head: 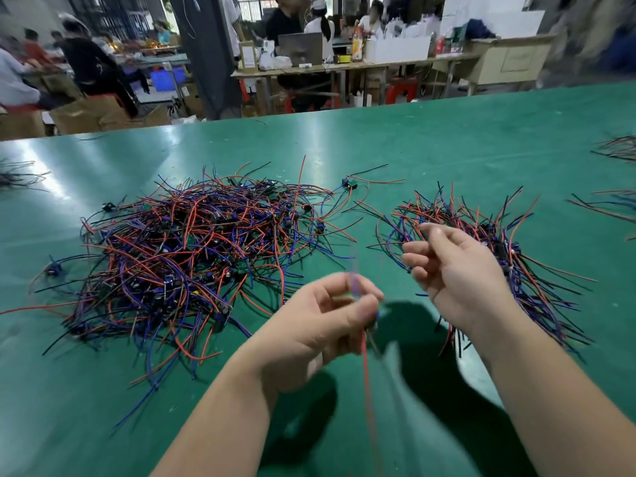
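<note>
My left hand (320, 321) is raised above the green table (447, 149) and pinches a small wired part (365, 342), blurred by motion; a red wire hangs down from it and a purple one sticks up. To its right, my right hand (451, 270) hovers with fingers loosely curled and nothing visibly held. A large tangled heap of red, blue and black wired parts (186, 256) lies to the left. Under and behind my right hand spreads a smaller, more ordered pile of the same parts (488, 242).
A single wired part (349, 183) lies apart behind the heaps. More wire bundles sit at the right edge (616, 149) and left edge (17, 175). Beyond the table's far edge are cardboard boxes, benches and several people at work.
</note>
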Demonstrator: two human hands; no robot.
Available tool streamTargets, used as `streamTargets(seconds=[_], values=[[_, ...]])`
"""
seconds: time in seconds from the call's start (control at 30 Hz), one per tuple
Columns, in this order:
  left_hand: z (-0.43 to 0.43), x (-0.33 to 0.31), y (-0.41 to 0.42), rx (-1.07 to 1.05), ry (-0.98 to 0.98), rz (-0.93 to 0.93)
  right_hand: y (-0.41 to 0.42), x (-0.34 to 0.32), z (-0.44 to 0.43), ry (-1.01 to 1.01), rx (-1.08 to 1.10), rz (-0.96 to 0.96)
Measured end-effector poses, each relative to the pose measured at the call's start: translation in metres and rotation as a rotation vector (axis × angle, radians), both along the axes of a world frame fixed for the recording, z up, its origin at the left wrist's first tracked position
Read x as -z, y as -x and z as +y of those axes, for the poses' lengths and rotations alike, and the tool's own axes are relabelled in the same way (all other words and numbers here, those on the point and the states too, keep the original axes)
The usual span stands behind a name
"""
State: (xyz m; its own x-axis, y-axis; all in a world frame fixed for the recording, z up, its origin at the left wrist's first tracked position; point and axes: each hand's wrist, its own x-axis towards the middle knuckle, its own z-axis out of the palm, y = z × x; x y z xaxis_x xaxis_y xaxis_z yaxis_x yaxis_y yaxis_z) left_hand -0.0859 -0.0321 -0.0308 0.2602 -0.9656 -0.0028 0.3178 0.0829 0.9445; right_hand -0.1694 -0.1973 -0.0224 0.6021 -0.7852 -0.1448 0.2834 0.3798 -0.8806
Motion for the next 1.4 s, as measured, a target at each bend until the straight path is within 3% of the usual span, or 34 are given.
streamTargets(seconds=[0.13, 0.23, 0.33, 0.43, 0.5, 0.6, 0.73, 0.83, 0.9, 1.1, 1.2, 1.3, 1.4], values=[[-0.008, 0.001, -0.002, -0.374, 0.223, 0.211, 0.001, 0.006, 0.010, 0.169, -0.421, 0.275], [-0.011, 0.003, -0.001, -0.657, 0.169, -0.044, 0.003, 0.005, 0.023, 0.173, -0.673, 0.210], [-0.015, 0.008, 0.004, -0.792, 0.076, -0.312, 0.000, 0.003, 0.025, 0.048, -0.619, 0.028], [-0.017, 0.012, 0.009, -0.697, 0.053, -0.424, -0.001, 0.005, 0.023, 0.045, -0.539, 0.017], [-0.018, 0.013, 0.012, -0.566, 0.071, -0.401, 0.000, 0.003, 0.021, 0.058, -0.508, 0.020], [-0.017, 0.012, 0.007, -0.398, 0.101, -0.148, 0.002, -0.002, 0.014, 0.080, -0.442, 0.010], [-0.017, 0.006, 0.009, -0.354, -0.039, 0.090, 0.008, -0.003, 0.007, 0.249, -0.482, 0.124], [-0.019, 0.010, 0.015, -0.372, -0.134, -0.037, 0.009, 0.001, 0.011, 0.402, -0.538, 0.218], [-0.018, 0.012, 0.014, -0.353, -0.198, -0.060, 0.008, 0.002, 0.008, 0.425, -0.457, 0.252], [-0.007, 0.015, 0.014, 0.042, -0.468, -0.225, 0.009, 0.002, -0.012, 0.145, 0.053, 0.087], [-0.008, 0.014, 0.012, -0.061, -0.432, -0.223, 0.004, 0.005, -0.010, 0.185, 0.212, -0.012], [-0.012, 0.014, 0.003, -0.349, -0.336, -0.149, 0.003, 0.003, -0.005, 0.420, 0.280, 0.082], [-0.015, 0.016, -0.003, -0.543, -0.248, -0.081, 0.005, 0.004, 0.013, 0.756, -0.125, 0.232]])
